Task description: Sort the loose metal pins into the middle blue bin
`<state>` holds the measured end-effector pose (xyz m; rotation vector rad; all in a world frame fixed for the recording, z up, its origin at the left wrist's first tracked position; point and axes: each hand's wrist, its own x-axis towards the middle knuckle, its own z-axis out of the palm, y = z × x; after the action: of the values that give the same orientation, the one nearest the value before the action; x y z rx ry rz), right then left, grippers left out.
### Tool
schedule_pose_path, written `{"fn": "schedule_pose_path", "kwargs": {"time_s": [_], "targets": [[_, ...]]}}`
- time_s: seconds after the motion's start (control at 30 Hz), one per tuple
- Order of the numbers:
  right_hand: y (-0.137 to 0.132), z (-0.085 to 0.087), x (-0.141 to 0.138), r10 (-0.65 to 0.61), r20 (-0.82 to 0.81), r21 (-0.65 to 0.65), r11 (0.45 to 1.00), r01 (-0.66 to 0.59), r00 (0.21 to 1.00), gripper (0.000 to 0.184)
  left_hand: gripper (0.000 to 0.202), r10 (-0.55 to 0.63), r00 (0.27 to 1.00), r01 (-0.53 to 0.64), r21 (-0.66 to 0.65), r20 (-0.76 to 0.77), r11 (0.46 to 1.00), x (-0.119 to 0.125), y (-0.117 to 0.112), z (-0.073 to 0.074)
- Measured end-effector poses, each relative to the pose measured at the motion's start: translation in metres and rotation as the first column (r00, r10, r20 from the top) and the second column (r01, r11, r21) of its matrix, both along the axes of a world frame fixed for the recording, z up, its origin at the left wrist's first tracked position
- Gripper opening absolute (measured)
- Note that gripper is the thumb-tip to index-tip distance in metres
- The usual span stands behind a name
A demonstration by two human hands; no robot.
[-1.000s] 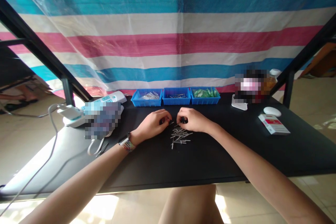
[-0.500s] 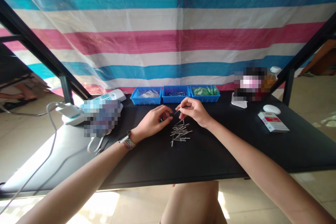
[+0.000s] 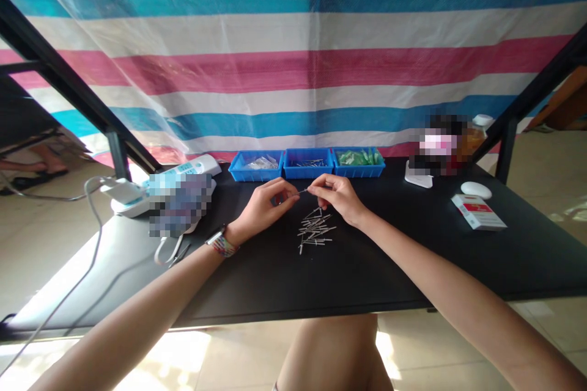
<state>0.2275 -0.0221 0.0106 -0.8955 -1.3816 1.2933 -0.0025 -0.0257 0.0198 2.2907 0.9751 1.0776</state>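
Note:
My left hand (image 3: 266,203) and my right hand (image 3: 337,195) meet just above the black table (image 3: 367,269), fingers pinched. Between them is a thin metal pin (image 3: 303,192), held at its right end by my right hand, its left end at my left fingertips. What else my left fingers pinch is too small to make out. Below the hands lies a loose pile of several metal pins (image 3: 315,231). A beaded band (image 3: 219,243) circles my left wrist.
Three blue trays stand at the back: one with clear bags (image 3: 255,166), one with pins (image 3: 308,164), one with green pieces (image 3: 359,160). A white device (image 3: 192,166) with a cable sits left. A white mouse (image 3: 476,190) and a red-white box (image 3: 479,212) sit right.
My right hand lifted a pin from the pile and brought it up level toward my left fingertips. My left hand rose slightly off the table.

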Motion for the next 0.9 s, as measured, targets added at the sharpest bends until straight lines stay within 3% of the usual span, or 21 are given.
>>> {"fn": "schedule_pose_path", "kwargs": {"time_s": [0.37, 0.7, 0.9], "targets": [[-0.0062, 0.001, 0.0, 0.048, 0.001, 0.048, 0.998, -0.048, 0.999, 0.035, 0.037, -0.027, 0.999, 0.026, -0.046, -0.03, 0.999, -0.0028, -0.0027, 0.0072], [-0.0036, 0.001, 0.0014, 0.013, -0.003, 0.062, 0.998, -0.013, 1.0, 0.04, 0.023, 0.028, 1.0, -0.028, 0.002, 0.005, 1.0, -0.001, -0.0009, 0.0006], [-0.0042, 0.0008, -0.0008, 0.019, -0.027, 0.046, 0.999, -0.018, 0.999, 0.037, 0.028, 0.04, 0.999, -0.039, 0.035, -0.035, 0.999, -0.0024, -0.0002, 0.0032]]}}
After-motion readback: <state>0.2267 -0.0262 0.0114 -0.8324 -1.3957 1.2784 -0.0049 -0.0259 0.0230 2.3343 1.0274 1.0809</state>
